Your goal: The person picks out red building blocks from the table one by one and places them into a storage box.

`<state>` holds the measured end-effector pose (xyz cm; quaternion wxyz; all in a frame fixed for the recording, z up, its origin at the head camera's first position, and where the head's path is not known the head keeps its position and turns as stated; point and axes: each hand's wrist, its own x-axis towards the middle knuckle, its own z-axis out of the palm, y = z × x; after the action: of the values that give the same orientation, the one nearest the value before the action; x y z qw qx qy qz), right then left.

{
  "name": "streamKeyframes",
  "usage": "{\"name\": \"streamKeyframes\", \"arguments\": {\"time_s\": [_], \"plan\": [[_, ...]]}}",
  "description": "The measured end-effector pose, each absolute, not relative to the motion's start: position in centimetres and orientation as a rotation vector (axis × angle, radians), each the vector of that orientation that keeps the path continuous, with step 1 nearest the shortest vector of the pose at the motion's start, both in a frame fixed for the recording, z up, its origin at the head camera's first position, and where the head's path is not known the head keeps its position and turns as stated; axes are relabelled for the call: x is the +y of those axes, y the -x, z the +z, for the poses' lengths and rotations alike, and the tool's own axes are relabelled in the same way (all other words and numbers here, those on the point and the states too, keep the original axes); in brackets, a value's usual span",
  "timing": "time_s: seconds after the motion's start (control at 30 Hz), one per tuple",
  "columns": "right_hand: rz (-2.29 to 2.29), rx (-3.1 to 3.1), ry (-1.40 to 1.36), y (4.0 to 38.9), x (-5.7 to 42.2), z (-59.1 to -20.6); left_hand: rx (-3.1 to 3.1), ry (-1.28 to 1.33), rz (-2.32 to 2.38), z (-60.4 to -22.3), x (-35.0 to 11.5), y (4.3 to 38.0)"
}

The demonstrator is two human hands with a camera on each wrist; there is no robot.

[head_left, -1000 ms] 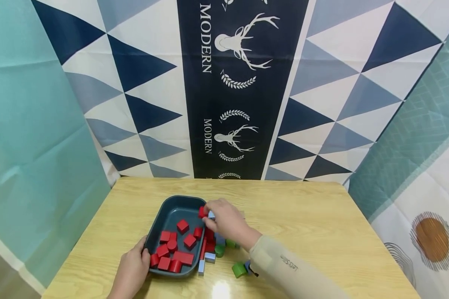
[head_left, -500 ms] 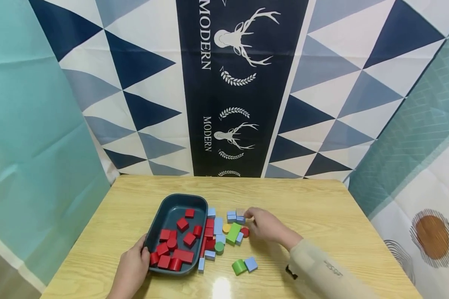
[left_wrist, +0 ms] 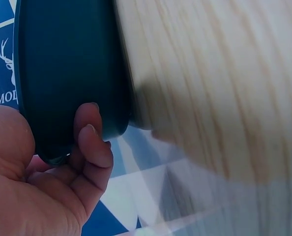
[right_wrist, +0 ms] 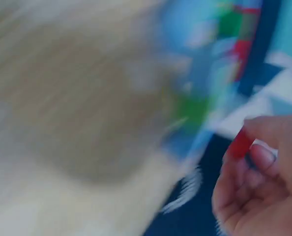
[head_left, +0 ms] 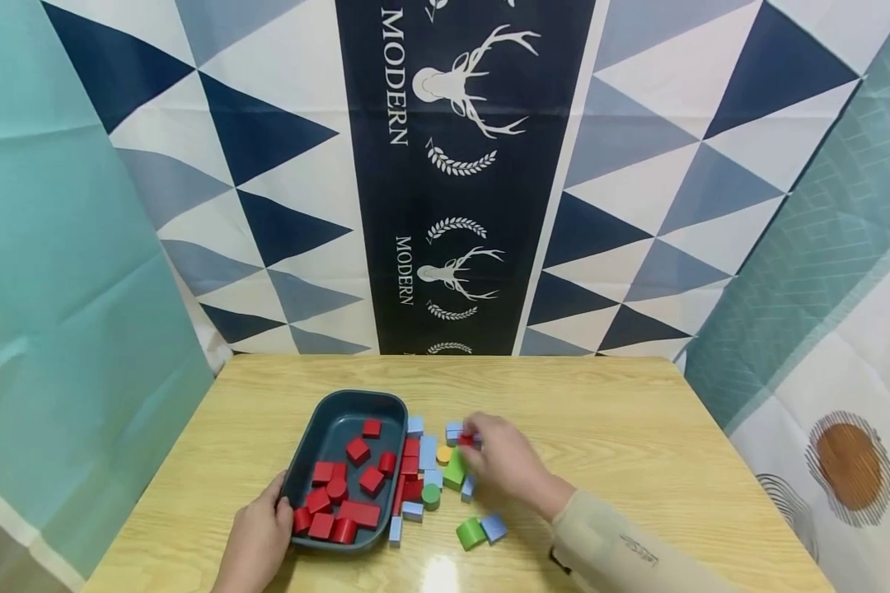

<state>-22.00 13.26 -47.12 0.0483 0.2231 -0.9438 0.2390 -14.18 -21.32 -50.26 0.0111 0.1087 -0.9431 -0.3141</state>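
Observation:
A dark blue-green tray with several red blocks in it stands on the left part of the table. My left hand grips its left side near the front; in the left wrist view the fingers curl against the outer wall. Between thumb and fingertips, my right hand pinches a small red block, held over the loose blocks right of the tray. Among those are a green block, a yellow round block and a blue block. The right wrist view is blurred.
Red blocks and blue ones crowd the tray's right wall. Nearer the front lie a green arched block and a blue square block. A patterned cloth hangs behind the wooden table.
The right hand put a red block into the tray's back part, moved right, picked up another red block from beside the green one, and now moves left with it. The left hand keeps its grip.

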Motion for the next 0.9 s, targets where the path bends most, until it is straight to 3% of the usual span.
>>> {"name": "streamKeyframes", "arguments": {"time_s": [0.2, 0.53, 0.9], "plan": [[0.699, -2.83, -1.102, 20.4, 6.1, -45.0, -2.942, -0.352, -1.021, -50.3, -21.3, 14.3], [0.639, -2.885, -0.984, 18.0, 6.3, -48.7, -2.917, -0.358, -0.978, -50.0, -21.6, 14.6], [0.077, -3.085, -0.881, 17.7, 3.6, -49.1, -2.937, -0.414, -1.019, -50.3, -22.4, 14.5]]}}
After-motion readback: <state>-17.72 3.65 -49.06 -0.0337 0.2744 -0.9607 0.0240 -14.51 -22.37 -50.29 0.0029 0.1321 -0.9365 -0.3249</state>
